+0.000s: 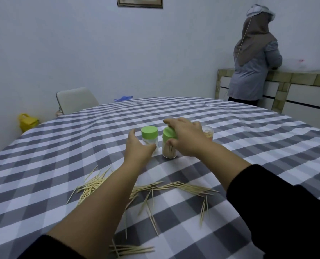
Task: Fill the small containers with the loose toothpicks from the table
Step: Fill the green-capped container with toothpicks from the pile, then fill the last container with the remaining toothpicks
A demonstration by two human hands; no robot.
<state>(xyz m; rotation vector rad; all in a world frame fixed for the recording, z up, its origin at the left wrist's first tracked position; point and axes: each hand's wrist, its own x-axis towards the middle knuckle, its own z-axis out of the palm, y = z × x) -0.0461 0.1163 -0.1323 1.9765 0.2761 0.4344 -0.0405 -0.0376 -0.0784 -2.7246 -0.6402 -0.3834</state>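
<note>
Right hand (187, 136) grips the green lid of the full container (169, 146) mid-frame, left hand (138, 146) relaxed beside the other container (150, 139), while the loose toothpicks (149, 191) low on the bench (62, 146) look light and snappy, so pinch bundles mid-length.

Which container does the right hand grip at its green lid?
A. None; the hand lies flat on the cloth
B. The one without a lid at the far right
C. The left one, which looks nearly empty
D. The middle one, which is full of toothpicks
D: the right hand curls over the green lid of the middle container, whose clear body shows packed toothpicks, while the left hand reaches for the left container.
</note>
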